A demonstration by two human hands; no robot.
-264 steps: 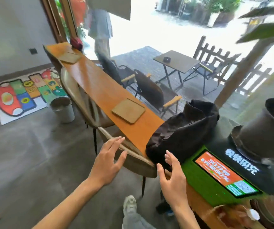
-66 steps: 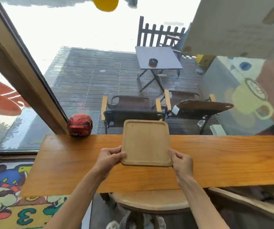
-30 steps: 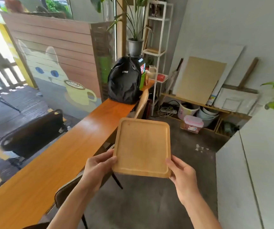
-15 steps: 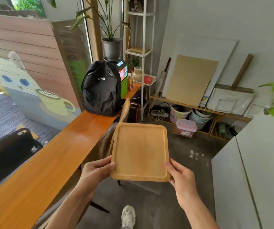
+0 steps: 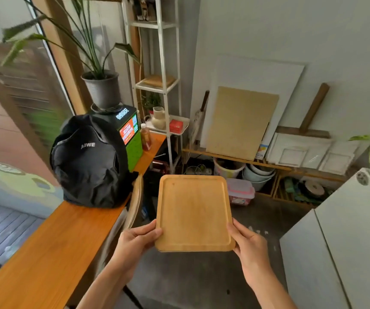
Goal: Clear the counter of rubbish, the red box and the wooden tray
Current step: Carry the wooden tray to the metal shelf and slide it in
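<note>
Wooden tray (image 5: 194,211) is off the counter (image 5: 52,248), left hand (image 5: 135,243) and right hand (image 5: 249,245) both gripping its near corners; just needs stashing somewhere.

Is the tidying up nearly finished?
Partly. The wooden tray is off the counter, carried level by the left hand and right hand. It isn't put away yet. A red box sits on the white shelf. No rubbish shows on the counter.

Black backpack (image 5: 88,161) beside green kiosk (image 5: 130,139), potted plant (image 5: 101,88) atop it, white shelf (image 5: 161,85)
</note>
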